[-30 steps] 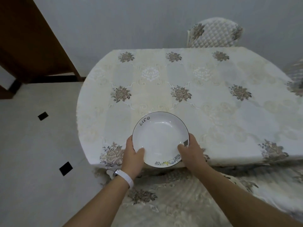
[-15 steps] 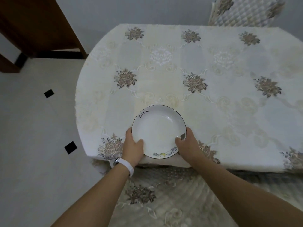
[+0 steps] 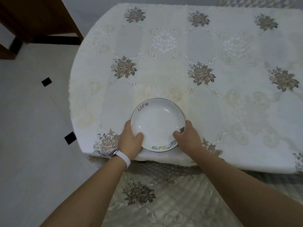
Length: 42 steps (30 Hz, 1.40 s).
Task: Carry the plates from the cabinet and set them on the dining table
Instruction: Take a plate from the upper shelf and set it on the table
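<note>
A white plate (image 3: 157, 123) with a thin dark rim, the word "Life" and small cartoon figures sits low over the near edge of the dining table (image 3: 188, 66), which wears a cream flowered cloth. My left hand (image 3: 131, 141) grips the plate's left rim, thumb on top. Opposite it, my right hand (image 3: 188, 138) holds the right rim in the same way. I cannot tell whether the plate touches the cloth.
A quilted chair seat (image 3: 164, 199) is tucked under the table edge right below my arms. Another chair back (image 3: 255, 2) peeks over the far side. A dark wooden cabinet (image 3: 37, 18) stands at the upper left on pale floor tiles.
The view has closed in on the table, and the plate with both hands has gone a little further in over the near edge.
</note>
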Available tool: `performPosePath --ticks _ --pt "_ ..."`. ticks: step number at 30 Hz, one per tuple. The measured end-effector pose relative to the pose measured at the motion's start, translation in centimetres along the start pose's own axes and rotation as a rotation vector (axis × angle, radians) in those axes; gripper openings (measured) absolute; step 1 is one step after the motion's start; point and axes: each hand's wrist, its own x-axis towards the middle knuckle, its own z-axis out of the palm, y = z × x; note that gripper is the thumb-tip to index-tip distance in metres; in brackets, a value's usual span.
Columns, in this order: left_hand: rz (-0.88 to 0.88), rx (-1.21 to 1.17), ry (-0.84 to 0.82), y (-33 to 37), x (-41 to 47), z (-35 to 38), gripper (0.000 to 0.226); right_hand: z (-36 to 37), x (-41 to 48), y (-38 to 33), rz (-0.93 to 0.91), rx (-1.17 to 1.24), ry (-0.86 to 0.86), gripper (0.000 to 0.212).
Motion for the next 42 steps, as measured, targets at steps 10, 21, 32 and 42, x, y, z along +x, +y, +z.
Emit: performPosePath --ticks 10,21,32,42 --pt "-0.024 -0.03 -0.005 -0.4 0.1 -0.9 0.036 -0.4 -0.1 0.1 0.021 0.05 -0.014 0.02" --pt "0.18 0.028 0.019 0.5 -3.2 -5.0 0.057 -3.1 -4.3 -0.3 -0.202 -0.084 0.147 0.047" --pt "0.469 0.53 0.096 2.6 -6.5 -9.6 0.07 -6.4 -9.1 -4.0 -0.674 -0.538 0.268 0.049" --pt "0.455 0.683 0.272 3.9 -14.0 -12.2 0.056 -7.5 -12.1 -6.7 -0.984 -0.624 0.151 0.049"
